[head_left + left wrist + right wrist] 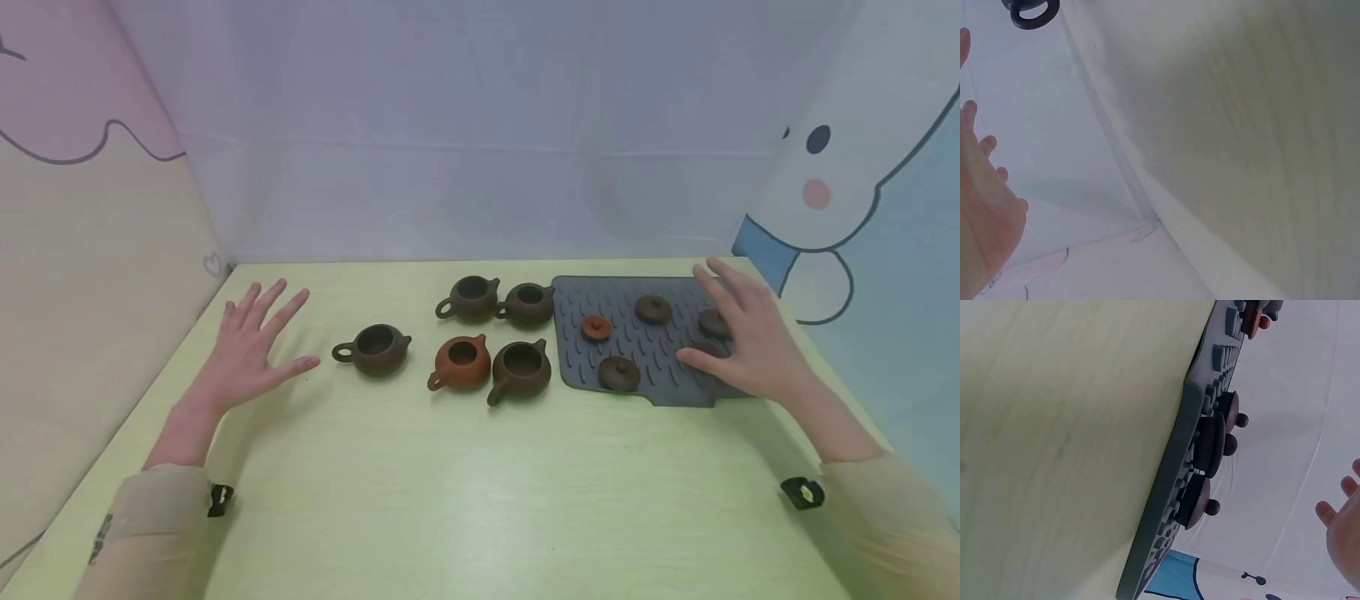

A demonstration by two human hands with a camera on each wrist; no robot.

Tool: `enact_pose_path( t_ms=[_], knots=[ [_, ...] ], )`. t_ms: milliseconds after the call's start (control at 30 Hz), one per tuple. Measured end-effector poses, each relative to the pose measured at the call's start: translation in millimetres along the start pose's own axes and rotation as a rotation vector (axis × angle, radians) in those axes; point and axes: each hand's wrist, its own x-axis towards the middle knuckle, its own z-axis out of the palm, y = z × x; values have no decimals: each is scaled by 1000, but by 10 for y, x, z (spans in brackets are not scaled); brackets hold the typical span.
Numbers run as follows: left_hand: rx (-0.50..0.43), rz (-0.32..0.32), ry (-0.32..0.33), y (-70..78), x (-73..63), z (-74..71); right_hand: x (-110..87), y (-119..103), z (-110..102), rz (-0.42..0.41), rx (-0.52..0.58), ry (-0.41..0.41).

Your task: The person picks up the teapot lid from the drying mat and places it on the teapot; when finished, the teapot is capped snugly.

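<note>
My left hand [243,354] hovers over the table's left side, fingers spread, holding nothing. Nearest to it is a dark brown lidless teapot [380,360], its handle toward the hand. Further right stand two brown teapots [474,307] at the back, with a reddish-orange teapot [467,373] and another dark brown teapot [522,382] in front. All are uncovered. Over the right part of a grey ridged mat [671,387], my right hand [757,346] is spread and grips nothing. The mat bears an orange lid [596,327] and several brown lids [1211,445], some partly behind that hand.
The pale wooden table [450,500] extends in front of the teapots. A hanging pale cloth [480,192] borders its back, and printed cloths [900,250] stand at both sides. A dark band piece [802,493] sits at the right wrist.
</note>
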Motion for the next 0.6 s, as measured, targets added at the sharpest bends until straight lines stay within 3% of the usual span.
enact_pose_path(
  t_ms=[600],
  knots=[
    [-109, 7, -42, 30, 93, 111, 30, -126, 206, 10, 201, -145]
  ],
)
